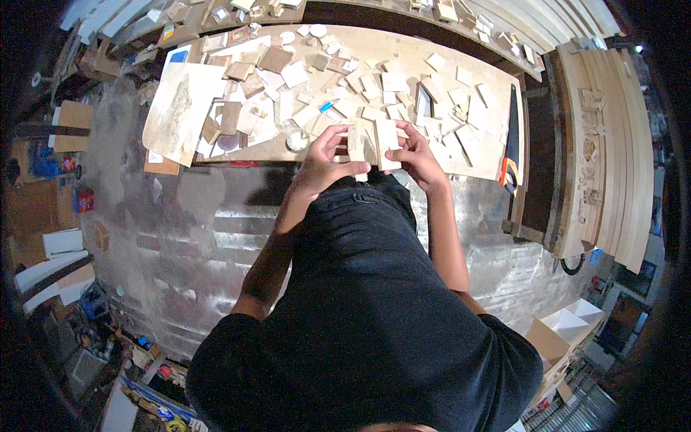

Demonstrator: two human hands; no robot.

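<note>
In front of my waist, at the near edge of a wooden worktable (273, 153), both my hands are closed on pale wood. My left hand (324, 164) grips a narrow wooden piece (357, 145) between thumb and fingers. A wider wooden block (386, 138) is pinched upright in my right hand (423, 164). The two pieces stand side by side with a slim gap between them; whether they touch lower down I cannot tell. Beyond them, many loose wood offcuts (394, 81) lie scattered over the table. A small round container (296, 140) sits just left of my left hand.
A handsaw (512, 137) with an orange and black handle lies along the table's right edge. Large thin boards (180, 108) cover its left end. Long planks (617, 144) are stacked at the right, and an open carton (558, 331) stands at the lower right.
</note>
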